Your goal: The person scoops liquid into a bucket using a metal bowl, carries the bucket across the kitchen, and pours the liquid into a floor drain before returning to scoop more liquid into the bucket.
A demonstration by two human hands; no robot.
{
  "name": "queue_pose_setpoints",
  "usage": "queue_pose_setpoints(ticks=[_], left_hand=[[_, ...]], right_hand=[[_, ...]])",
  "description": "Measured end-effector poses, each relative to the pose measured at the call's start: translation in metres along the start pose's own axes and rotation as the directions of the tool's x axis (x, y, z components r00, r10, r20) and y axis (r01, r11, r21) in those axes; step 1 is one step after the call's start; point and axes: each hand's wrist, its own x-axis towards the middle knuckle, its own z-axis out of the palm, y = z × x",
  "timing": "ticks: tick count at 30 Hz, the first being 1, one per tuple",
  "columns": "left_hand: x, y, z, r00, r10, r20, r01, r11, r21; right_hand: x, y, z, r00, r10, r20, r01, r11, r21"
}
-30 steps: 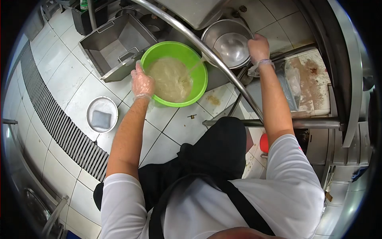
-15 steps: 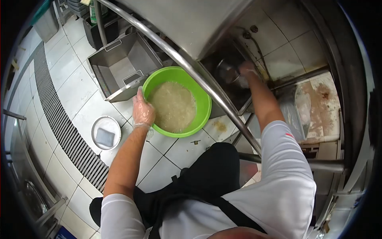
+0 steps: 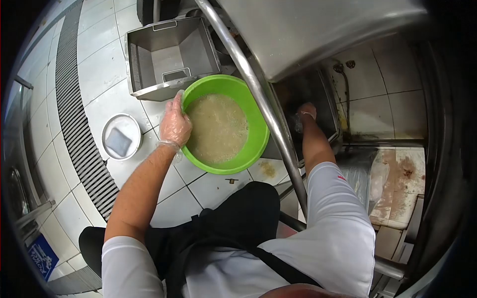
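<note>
In a clear plastic glove, my left hand (image 3: 175, 125) grips the left rim of a round green basin (image 3: 258, 114), its fingers closed over the edge. Cloudy beige water (image 3: 216, 129) fills much of the basin, with some bubbles at the side. My right hand (image 3: 306, 111), also gloved, reaches past a metal rail into a dark metal tank (image 3: 323, 94) beneath the counter. Its fingers look curled, but shadow hides what they hold. Left of the basin, a white tub (image 3: 122, 155) contains a grey-blue pad (image 3: 119, 142).
A steel box with wire handles (image 3: 144, 93) stands behind the basin. The metal rail (image 3: 258, 92) slants between my arms, below a steel counter (image 3: 318, 30). A floor drain grate (image 3: 74, 129) runs along the left. A plastic-wrapped bundle (image 3: 355, 176) lies at right.
The view has shifted. My right hand has gone lower inside the dark tank, and the shiny round metal object beside it no longer shows. My left hand stays on the basin rim.
</note>
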Motion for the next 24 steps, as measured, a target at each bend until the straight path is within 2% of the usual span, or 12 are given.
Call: queue_pose_setpoints(ticks=[5, 7, 11, 13, 16, 20, 24], left_hand=[[-0.001, -0.002, 0.002, 1.000, -0.012, -0.001, 0.012, 1.000, 0.016], [0.000, -0.003, 0.002, 1.000, 0.001, -0.002, -0.001, 1.000, 0.010], [-0.001, 0.000, 0.001, 1.000, -0.017, 0.011, 0.017, 1.000, 0.016], [0.000, -0.001, 0.002, 1.000, -0.015, -0.005, 0.015, 1.000, 0.026], [0.000, 0.001, 0.001, 1.000, -0.026, 0.003, 0.026, 0.999, 0.018], [0.000, 0.006, -0.002, 0.998, -0.056, 0.023, 0.056, 0.998, -0.003], [0.000, 0.004, -0.002, 0.999, -0.031, 0.032, 0.032, 0.999, -0.014]], right_hand=[[0.027, 0.009, 0.030, 0.997, -0.082, 0.009, 0.082, 0.995, -0.063], [0.051, 0.017, 0.054, 1.000, 0.024, -0.013, -0.024, 0.999, 0.040], [0.074, 0.014, 0.069, 0.999, -0.040, 0.020, 0.040, 0.999, 0.009], [0.076, 0.004, 0.063, 0.958, -0.260, 0.123, 0.284, 0.922, -0.263], [0.074, -0.005, 0.059, 0.945, -0.273, 0.178, 0.316, 0.903, -0.293], [0.053, -0.015, 0.064, 0.938, -0.325, 0.124, 0.346, 0.908, -0.237], [0.011, -0.032, 0.056, 0.910, -0.415, -0.012, 0.413, 0.908, -0.074]])
